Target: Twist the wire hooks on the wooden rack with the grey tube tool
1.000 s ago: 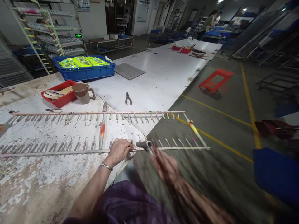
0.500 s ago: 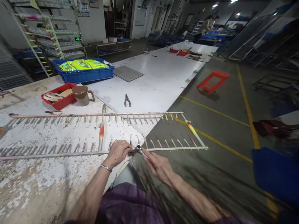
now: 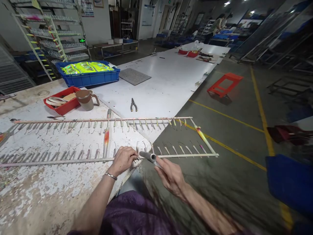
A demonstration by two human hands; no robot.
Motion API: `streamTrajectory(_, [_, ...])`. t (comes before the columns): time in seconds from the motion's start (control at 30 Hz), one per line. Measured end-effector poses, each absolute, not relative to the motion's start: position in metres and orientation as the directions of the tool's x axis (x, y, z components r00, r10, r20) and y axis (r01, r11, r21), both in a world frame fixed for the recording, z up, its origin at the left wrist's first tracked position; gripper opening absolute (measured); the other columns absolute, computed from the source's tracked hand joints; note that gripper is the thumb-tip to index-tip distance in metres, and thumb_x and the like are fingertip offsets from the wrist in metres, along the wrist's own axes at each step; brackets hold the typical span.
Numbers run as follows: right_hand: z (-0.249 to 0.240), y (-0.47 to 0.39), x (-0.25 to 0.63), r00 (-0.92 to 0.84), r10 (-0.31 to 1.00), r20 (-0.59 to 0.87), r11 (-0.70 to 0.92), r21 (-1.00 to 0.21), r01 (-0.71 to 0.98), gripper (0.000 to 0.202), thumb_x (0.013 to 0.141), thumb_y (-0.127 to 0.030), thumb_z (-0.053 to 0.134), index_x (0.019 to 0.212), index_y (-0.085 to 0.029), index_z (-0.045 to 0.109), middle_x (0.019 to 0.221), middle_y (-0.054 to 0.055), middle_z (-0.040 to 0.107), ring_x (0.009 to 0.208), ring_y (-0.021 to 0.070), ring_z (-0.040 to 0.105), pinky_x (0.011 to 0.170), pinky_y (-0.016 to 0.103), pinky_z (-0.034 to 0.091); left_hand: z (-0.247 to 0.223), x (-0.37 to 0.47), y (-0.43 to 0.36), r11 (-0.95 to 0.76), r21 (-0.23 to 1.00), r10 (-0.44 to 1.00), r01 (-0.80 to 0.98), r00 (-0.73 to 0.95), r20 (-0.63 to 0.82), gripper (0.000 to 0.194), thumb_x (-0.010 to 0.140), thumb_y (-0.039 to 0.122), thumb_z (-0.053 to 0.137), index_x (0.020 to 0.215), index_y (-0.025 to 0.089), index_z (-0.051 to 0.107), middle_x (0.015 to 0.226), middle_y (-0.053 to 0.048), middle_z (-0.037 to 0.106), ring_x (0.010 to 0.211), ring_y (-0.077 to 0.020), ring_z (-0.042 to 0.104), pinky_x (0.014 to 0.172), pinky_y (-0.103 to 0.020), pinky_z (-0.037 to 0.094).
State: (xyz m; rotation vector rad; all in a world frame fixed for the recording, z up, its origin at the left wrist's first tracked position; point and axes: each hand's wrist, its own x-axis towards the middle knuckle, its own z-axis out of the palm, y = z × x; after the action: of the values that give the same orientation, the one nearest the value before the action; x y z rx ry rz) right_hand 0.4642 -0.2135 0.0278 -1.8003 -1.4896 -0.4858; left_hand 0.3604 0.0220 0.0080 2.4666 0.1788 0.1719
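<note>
A long frame with two rails, the near one [image 3: 80,160] and the far one [image 3: 73,120], carries rows of small hooked pieces and reaches past the table corner. My left hand [image 3: 124,160] has its fingers bent together at the near rail by the corner; what they pinch is too small to make out. In my right hand [image 3: 171,174] is a grey metal tube-like tool [image 3: 148,156], its open end facing me and its other end pointing left over the near rail. A brightly painted crossbar [image 3: 106,137] joins the rails.
Behind the frame lie pliers [image 3: 133,105], a brown mug [image 3: 86,100], a red box [image 3: 69,105] and a blue crate [image 3: 90,78] of yellow-green packets. A grey board [image 3: 135,76] lies beyond. A red stool [image 3: 225,85] stands on the floor; a person [image 3: 217,25] is far back.
My right hand has moved slightly right and down, and the tube-like tool has tilted from end-on to lying more sideways. My left hand has stayed in place.
</note>
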Motion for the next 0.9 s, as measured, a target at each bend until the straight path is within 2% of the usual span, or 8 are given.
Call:
streamTrajectory(0.13, [0.025,-0.212,0.464,0.238,0.727,0.644,-0.104,-0.239,0.965,0.056,0.107,-0.017,0.052,0.163,-0.024,0.051,0.069,-0.002,0.061,0.051,0.0168,0.058,0.047,0.025,0.047,0.008,0.360,0.023,-0.759,0.646,0.180,0.084,0.980,0.084,0.016,0.100,0.018,0.065,0.093,0.024,0.077,0.100,-0.002,0.080,0.100,-0.0211,0.071,0.098,-0.039,0.043])
streamTrajectory(0.23, [0.022,-0.214,0.465,0.255,0.741,0.621,-0.076,-0.300,0.951,0.055,0.107,-0.017,0.052,0.162,-0.022,0.051,0.075,0.001,0.069,0.057,0.0179,0.065,0.052,0.025,0.053,0.009,0.359,0.023,-0.746,0.661,0.184,0.081,0.979,0.088,0.015,0.098,0.015,0.065,0.093,0.024,0.077,0.100,-0.002,0.080,0.100,-0.0205,0.071,0.098,-0.038,0.044])
streamTrajectory(0.33, [0.020,-0.217,0.467,0.315,0.666,0.676,-0.068,-0.365,0.929,0.055,0.107,-0.016,0.052,0.162,-0.019,0.050,0.086,0.007,0.076,0.065,0.0195,0.069,0.059,0.027,0.058,0.010,0.359,0.023,-0.731,0.677,0.201,0.083,0.975,0.097,0.018,0.094,0.009,0.065,0.091,0.024,0.076,0.099,-0.001,0.080,0.100,-0.0204,0.071,0.097,-0.038,0.043])
streamTrajectory(0.5, [0.013,-0.217,0.470,0.301,0.715,0.631,-0.115,-0.319,0.941,0.046,0.107,-0.018,0.054,0.153,-0.019,0.061,0.071,0.000,0.068,0.052,0.0150,0.061,0.050,0.022,0.052,0.007,0.358,0.022,-0.732,0.677,0.219,0.083,0.969,0.117,0.015,0.094,0.011,0.067,0.089,0.022,0.075,0.097,-0.002,0.077,0.098,-0.0205,0.070,0.095,-0.037,0.043])
streamTrajectory(0.67, [0.013,-0.222,0.469,0.364,0.623,0.692,-0.098,-0.393,0.915,0.057,0.103,-0.010,0.055,0.160,-0.018,0.053,0.083,0.007,0.075,0.063,0.0194,0.071,0.058,0.027,0.059,0.008,0.358,0.022,-0.731,0.677,0.221,0.086,0.968,0.116,0.013,0.093,0.012,0.068,0.090,0.022,0.076,0.096,-0.002,0.077,0.097,-0.0205,0.070,0.096,-0.038,0.044])
streamTrajectory(0.83, [0.010,-0.217,0.463,0.325,0.724,0.608,-0.089,-0.386,0.918,0.053,0.105,-0.014,0.054,0.157,-0.024,0.057,0.078,0.003,0.074,0.058,0.0189,0.070,0.054,0.026,0.059,0.010,0.359,0.021,-0.750,0.651,0.221,0.118,0.972,0.079,0.015,0.097,0.018,0.065,0.097,0.024,0.079,0.098,-0.003,0.077,0.098,-0.0211,0.070,0.096,-0.039,0.043])
streamTrajectory(0.9, [0.009,-0.215,0.462,0.350,0.713,0.607,-0.088,-0.418,0.904,0.052,0.105,-0.015,0.054,0.156,-0.022,0.057,0.079,0.004,0.075,0.060,0.0191,0.071,0.056,0.026,0.060,0.010,0.359,0.020,-0.758,0.642,0.213,0.117,0.974,0.074,0.016,0.098,0.018,0.064,0.099,0.025,0.079,0.099,-0.003,0.077,0.099,-0.0215,0.070,0.097,-0.039,0.043])
